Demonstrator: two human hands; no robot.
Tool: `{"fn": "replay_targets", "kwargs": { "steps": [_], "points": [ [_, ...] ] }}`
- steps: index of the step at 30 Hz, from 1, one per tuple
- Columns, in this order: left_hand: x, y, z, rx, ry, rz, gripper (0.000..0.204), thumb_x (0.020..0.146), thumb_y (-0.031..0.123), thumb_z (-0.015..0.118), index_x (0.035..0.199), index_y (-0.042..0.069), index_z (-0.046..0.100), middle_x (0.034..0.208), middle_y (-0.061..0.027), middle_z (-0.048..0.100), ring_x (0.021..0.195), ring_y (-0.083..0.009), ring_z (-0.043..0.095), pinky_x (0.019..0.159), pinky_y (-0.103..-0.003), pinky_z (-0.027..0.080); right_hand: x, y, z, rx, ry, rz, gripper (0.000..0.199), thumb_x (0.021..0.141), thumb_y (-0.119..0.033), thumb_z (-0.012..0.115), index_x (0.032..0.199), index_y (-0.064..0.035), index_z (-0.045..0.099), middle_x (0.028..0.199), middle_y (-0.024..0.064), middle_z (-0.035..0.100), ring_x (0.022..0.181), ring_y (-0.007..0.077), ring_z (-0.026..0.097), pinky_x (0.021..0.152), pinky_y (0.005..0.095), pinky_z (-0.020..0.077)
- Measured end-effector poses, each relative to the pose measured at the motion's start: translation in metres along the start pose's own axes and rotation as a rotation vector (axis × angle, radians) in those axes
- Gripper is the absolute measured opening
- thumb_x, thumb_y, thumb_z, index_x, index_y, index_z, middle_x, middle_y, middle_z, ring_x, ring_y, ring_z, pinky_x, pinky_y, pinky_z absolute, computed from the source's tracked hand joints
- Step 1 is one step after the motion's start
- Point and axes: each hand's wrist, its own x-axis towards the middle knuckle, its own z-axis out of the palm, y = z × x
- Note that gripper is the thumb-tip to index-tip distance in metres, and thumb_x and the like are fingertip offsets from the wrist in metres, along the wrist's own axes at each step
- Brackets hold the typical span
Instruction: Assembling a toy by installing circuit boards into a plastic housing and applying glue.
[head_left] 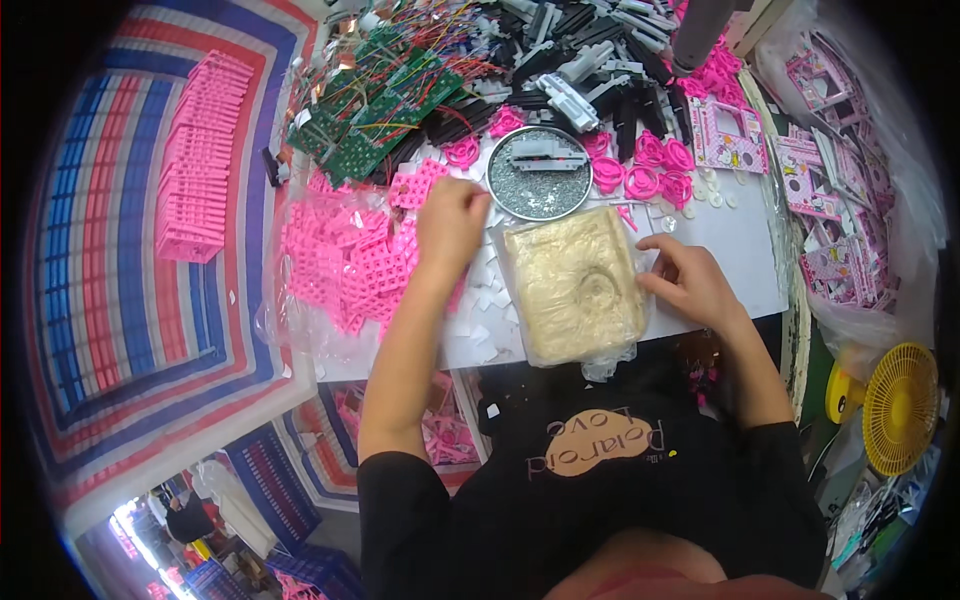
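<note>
My left hand (452, 222) is closed in a pinch over the pink lattice pieces (365, 260), close to the left rim of a round tin. Whatever its fingertips hold, if anything, is hidden. The round tin (503, 202) is filled with small silvery metal parts, and a grey plastic part (548, 155) lies on top of them. Just below the tin sits a beige block wrapped in clear plastic (555, 290), with a round dent in its surface. My right hand (695, 280) is at the block's right edge, thumb and fingers apart, with nothing seen between them.
Green circuit boards with wires (375, 120) heap at the back left, and black and grey plastic parts (570, 95) at the back. Pink rings (645, 180) lie right of the tin. Printed pink panels (835, 180) fill a bag at right, above a yellow fan (900, 410).
</note>
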Motion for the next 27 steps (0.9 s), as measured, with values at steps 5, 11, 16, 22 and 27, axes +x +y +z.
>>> {"fn": "replay_targets", "kwargs": {
  "steps": [5, 11, 16, 22, 27],
  "points": [
    [-0.011, -0.015, -0.043, -1.361, 0.309, -0.621, 0.026, 0.097, 0.019, 0.063, 0.116, 0.001, 0.063, 0.095, -0.0051, 0.067, 0.090, -0.0134, 0.061, 0.078, -0.028, 0.050, -0.015, -0.005, -0.008, 0.058, 0.128, -0.006, 0.031, 0.083, -0.021, 0.073, 0.108, -0.0034, 0.065, 0.069, 0.0094, 0.065, 0.058, 0.0186, 0.061, 0.056, 0.0324, 0.0472],
    [-0.068, 0.115, -0.003, -1.407, 0.285, -0.585, 0.032, 0.100, 0.013, 0.057, 0.125, -0.006, 0.056, 0.122, -0.0107, 0.061, 0.105, -0.0143, 0.059, 0.092, -0.031, 0.048, 0.041, -0.073, 0.064, 0.030, 0.347, -0.631, 0.034, 0.081, -0.015, 0.073, 0.110, -0.0038, 0.061, 0.103, 0.0124, 0.062, 0.092, 0.0308, 0.063, 0.078, 0.0401, 0.0526],
    [-0.109, 0.130, -0.014, -1.215, 0.098, -0.439, 0.024, 0.098, 0.004, 0.056, 0.119, -0.006, 0.059, 0.128, -0.0125, 0.055, 0.113, -0.0193, 0.057, 0.096, -0.031, 0.048, 0.041, -0.060, 0.059, 0.069, 0.310, -0.664, 0.022, 0.083, -0.012, 0.072, 0.102, -0.0044, 0.065, 0.095, 0.0117, 0.065, 0.084, 0.0287, 0.066, 0.071, 0.0370, 0.0535],
    [-0.138, 0.134, 0.005, -0.803, -0.010, -0.158, 0.028, 0.090, -0.007, 0.059, 0.118, -0.003, 0.060, 0.131, -0.0131, 0.048, 0.115, -0.0199, 0.055, 0.092, -0.029, 0.052, 0.011, -0.039, 0.051, -0.079, 0.265, -0.568, 0.012, 0.086, -0.018, 0.070, 0.091, -0.0076, 0.067, 0.076, 0.0097, 0.066, 0.069, 0.0283, 0.065, 0.062, 0.0392, 0.0513],
    [-0.133, 0.133, -0.014, -0.409, -0.009, 0.058, 0.037, 0.075, 0.002, 0.074, 0.111, 0.002, 0.063, 0.120, -0.0186, 0.055, 0.112, -0.0371, 0.057, 0.094, -0.042, 0.047, -0.007, -0.012, 0.031, -0.286, 0.344, -0.398, 0.013, 0.087, -0.021, 0.069, 0.089, -0.0088, 0.067, 0.069, 0.0089, 0.063, 0.061, 0.0288, 0.064, 0.058, 0.0404, 0.0504]
  ]
}}
